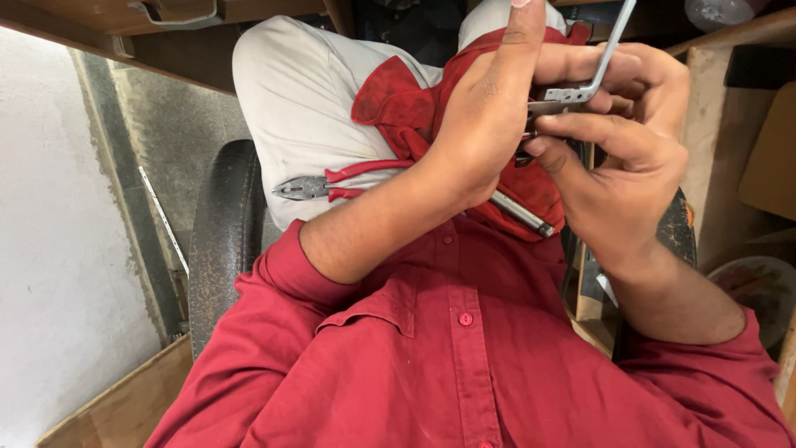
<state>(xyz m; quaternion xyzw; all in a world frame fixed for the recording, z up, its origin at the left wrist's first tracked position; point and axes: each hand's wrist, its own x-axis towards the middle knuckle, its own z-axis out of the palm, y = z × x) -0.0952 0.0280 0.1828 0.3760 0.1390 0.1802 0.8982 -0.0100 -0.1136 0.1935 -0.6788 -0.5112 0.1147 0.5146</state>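
Note:
My left hand (485, 116) and my right hand (630, 158) meet over my lap, both closed around a bent grey metal bracket (593, 70) with a thin arm rising to the top edge. My left forefinger points straight up. A metal rod-shaped tool (522, 214) pokes out below my left hand, its grip hidden by the hand. Red-handled pliers (332, 184) lie on my left thigh, jaws pointing left. A red cloth (398, 104) is spread over my lap under both hands.
I sit on a dark worn seat (224, 241) in light trousers and a red shirt. A wooden bench underside (166, 50) runs along the top left. Wooden boards (705, 99) and a round dish (763, 286) stand at the right. A pale wall is at left.

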